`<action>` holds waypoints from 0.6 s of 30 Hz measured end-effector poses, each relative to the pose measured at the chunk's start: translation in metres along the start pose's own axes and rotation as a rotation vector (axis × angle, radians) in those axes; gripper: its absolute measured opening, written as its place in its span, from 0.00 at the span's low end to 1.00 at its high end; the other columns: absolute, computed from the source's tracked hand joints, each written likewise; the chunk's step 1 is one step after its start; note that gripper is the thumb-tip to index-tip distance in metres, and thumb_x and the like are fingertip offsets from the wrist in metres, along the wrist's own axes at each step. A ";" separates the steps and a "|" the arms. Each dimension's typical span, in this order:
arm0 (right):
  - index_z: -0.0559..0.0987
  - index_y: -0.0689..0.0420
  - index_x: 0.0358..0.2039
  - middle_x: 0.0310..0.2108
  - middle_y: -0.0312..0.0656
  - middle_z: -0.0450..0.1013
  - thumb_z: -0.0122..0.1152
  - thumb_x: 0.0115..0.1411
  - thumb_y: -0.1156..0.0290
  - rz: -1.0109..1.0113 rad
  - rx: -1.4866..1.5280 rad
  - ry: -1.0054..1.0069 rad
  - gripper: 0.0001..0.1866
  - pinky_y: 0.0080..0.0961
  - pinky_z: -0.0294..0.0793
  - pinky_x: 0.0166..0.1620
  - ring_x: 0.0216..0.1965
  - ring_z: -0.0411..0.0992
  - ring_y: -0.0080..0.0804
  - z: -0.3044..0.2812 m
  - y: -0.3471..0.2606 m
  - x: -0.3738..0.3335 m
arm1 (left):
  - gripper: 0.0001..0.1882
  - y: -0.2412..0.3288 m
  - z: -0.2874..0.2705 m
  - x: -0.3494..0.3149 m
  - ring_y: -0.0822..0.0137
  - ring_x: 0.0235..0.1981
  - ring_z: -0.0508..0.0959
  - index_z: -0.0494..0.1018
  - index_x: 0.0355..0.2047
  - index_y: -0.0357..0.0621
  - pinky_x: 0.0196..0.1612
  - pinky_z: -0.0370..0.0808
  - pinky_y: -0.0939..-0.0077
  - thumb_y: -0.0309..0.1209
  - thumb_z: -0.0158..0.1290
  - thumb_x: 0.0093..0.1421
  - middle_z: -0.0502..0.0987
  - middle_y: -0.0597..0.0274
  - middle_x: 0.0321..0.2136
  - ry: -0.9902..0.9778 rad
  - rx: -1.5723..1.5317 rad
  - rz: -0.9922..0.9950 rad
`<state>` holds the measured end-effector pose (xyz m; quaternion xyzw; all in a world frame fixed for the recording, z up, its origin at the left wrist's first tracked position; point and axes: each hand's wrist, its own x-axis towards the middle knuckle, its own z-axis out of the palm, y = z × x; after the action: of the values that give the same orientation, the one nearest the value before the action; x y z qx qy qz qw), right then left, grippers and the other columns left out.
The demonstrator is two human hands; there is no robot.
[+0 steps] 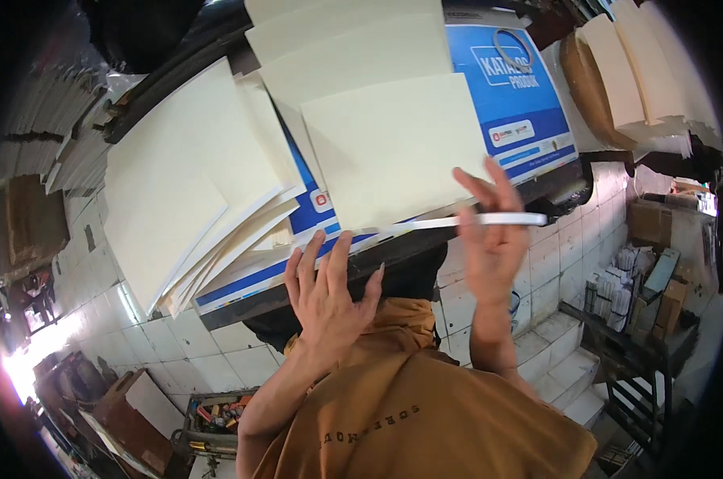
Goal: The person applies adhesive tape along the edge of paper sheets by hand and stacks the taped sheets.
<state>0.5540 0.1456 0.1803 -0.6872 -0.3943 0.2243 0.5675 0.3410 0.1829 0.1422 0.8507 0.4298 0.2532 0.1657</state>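
L hand (325, 291) is open w/ nothing gripped, its fingertips at the near edge of the cream sheet (397, 152). R hand (493, 243), a bit blurred, grips a white flat stick (525, 218), approx. along the same edge, at its R corner. The sheet lies on the worktop (385, 257), partly over blue printed sheets (529, 108); a loose cream pile (182, 180) is on the L side.

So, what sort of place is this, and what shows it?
Probably a small printing or bookbinding workshop: cream sheets lie over a blue printed surface, with stacked paper at the far left.
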 end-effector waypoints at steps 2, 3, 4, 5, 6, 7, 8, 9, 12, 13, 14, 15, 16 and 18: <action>0.66 0.64 0.68 0.54 0.50 0.79 0.59 0.70 0.75 -0.006 0.044 0.051 0.28 0.17 0.70 0.54 0.54 0.73 0.23 -0.031 0.000 0.015 | 0.42 0.002 -0.005 0.003 0.46 0.63 0.71 0.64 0.65 0.40 0.66 0.61 0.43 0.35 0.70 0.53 0.76 0.55 0.55 -0.022 0.007 -0.001; 0.68 0.65 0.67 0.53 0.50 0.79 0.59 0.70 0.75 0.021 0.023 0.123 0.26 0.19 0.70 0.55 0.53 0.74 0.23 -0.042 0.000 0.020 | 0.42 0.003 -0.006 0.003 0.46 0.62 0.71 0.64 0.66 0.41 0.66 0.61 0.43 0.35 0.70 0.53 0.76 0.54 0.54 -0.046 0.030 -0.003; 0.69 0.64 0.66 0.53 0.50 0.80 0.60 0.70 0.75 -0.016 -0.053 0.155 0.25 0.20 0.71 0.55 0.53 0.74 0.23 -0.054 0.007 0.028 | 0.41 0.001 -0.004 0.003 0.46 0.62 0.70 0.66 0.67 0.43 0.67 0.60 0.43 0.37 0.69 0.54 0.76 0.53 0.52 -0.039 0.019 0.009; 0.71 0.63 0.65 0.52 0.49 0.80 0.60 0.70 0.74 -0.054 -0.129 0.188 0.24 0.20 0.71 0.55 0.53 0.74 0.23 -0.063 0.016 0.033 | 0.41 0.001 -0.004 0.004 0.46 0.62 0.70 0.66 0.67 0.43 0.67 0.60 0.43 0.37 0.69 0.54 0.76 0.53 0.52 -0.038 0.000 0.018; 0.73 0.62 0.64 0.50 0.46 0.81 0.61 0.70 0.74 0.000 -0.157 0.206 0.23 0.23 0.70 0.57 0.53 0.74 0.23 -0.069 0.025 0.036 | 0.41 0.002 -0.007 0.004 0.46 0.63 0.70 0.66 0.68 0.43 0.67 0.59 0.43 0.37 0.68 0.55 0.76 0.53 0.52 -0.074 0.047 0.009; 0.74 0.61 0.63 0.49 0.45 0.82 0.63 0.69 0.72 -0.114 -0.306 0.180 0.23 0.26 0.72 0.56 0.51 0.75 0.27 -0.072 0.032 0.040 | 0.40 0.003 -0.008 0.004 0.46 0.63 0.69 0.67 0.68 0.43 0.67 0.58 0.44 0.38 0.68 0.56 0.76 0.53 0.52 -0.111 0.090 0.003; 0.75 0.61 0.62 0.48 0.45 0.82 0.64 0.68 0.72 -0.189 -0.427 0.177 0.23 0.29 0.71 0.57 0.50 0.76 0.31 -0.074 0.043 0.041 | 0.39 0.003 -0.007 0.002 0.46 0.65 0.67 0.68 0.68 0.44 0.69 0.56 0.44 0.39 0.66 0.57 0.74 0.53 0.54 -0.134 0.094 -0.006; 0.75 0.61 0.61 0.48 0.45 0.83 0.65 0.68 0.71 -0.261 -0.546 0.174 0.23 0.32 0.71 0.57 0.49 0.77 0.34 -0.074 0.054 0.042 | 0.39 0.003 -0.006 0.002 0.46 0.65 0.67 0.68 0.68 0.44 0.69 0.56 0.44 0.39 0.66 0.57 0.74 0.53 0.54 -0.134 0.079 0.005; 0.77 0.61 0.59 0.44 0.45 0.83 0.66 0.67 0.71 -0.406 -0.671 0.191 0.21 0.38 0.69 0.58 0.46 0.78 0.42 -0.070 0.067 0.043 | 0.36 0.005 -0.008 0.002 0.47 0.68 0.62 0.70 0.67 0.45 0.72 0.53 0.44 0.39 0.64 0.59 0.71 0.54 0.59 -0.191 0.143 -0.022; 0.77 0.61 0.59 0.44 0.45 0.83 0.66 0.67 0.71 -0.406 -0.680 0.197 0.21 0.38 0.69 0.58 0.46 0.78 0.42 -0.069 0.069 0.042 | 0.36 0.005 -0.007 0.001 0.47 0.68 0.62 0.70 0.67 0.45 0.72 0.53 0.44 0.39 0.64 0.59 0.71 0.54 0.59 -0.191 0.134 -0.015; 0.77 0.61 0.59 0.44 0.44 0.83 0.66 0.67 0.70 -0.417 -0.691 0.197 0.21 0.38 0.69 0.57 0.45 0.79 0.41 -0.069 0.069 0.041 | 0.36 0.005 -0.007 0.001 0.49 0.68 0.63 0.71 0.66 0.46 0.71 0.53 0.46 0.41 0.65 0.59 0.71 0.56 0.60 -0.189 0.157 -0.016; 0.77 0.61 0.59 0.43 0.44 0.83 0.65 0.67 0.70 -0.428 -0.696 0.196 0.21 0.37 0.69 0.57 0.45 0.79 0.40 -0.068 0.070 0.041 | 0.36 0.005 -0.007 0.001 0.51 0.68 0.63 0.72 0.66 0.47 0.71 0.54 0.49 0.43 0.65 0.59 0.71 0.59 0.61 -0.185 0.184 -0.020; 0.77 0.61 0.59 0.42 0.44 0.82 0.65 0.67 0.70 -0.420 -0.698 0.184 0.21 0.39 0.68 0.57 0.45 0.79 0.39 -0.068 0.072 0.041 | 0.36 0.006 -0.007 0.002 0.50 0.68 0.63 0.73 0.65 0.47 0.71 0.54 0.49 0.43 0.66 0.58 0.72 0.58 0.60 -0.185 0.187 -0.028; 0.78 0.61 0.58 0.42 0.44 0.82 0.65 0.67 0.70 -0.435 -0.733 0.180 0.20 0.40 0.67 0.58 0.46 0.79 0.39 -0.067 0.072 0.041 | 0.36 0.004 -0.007 0.000 0.49 0.68 0.63 0.71 0.66 0.46 0.71 0.54 0.47 0.40 0.65 0.58 0.71 0.56 0.59 -0.187 0.174 -0.019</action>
<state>0.6499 0.1348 0.1342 -0.7609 -0.5325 -0.1163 0.3520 0.3400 0.1810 0.1504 0.8777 0.4408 0.1327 0.1329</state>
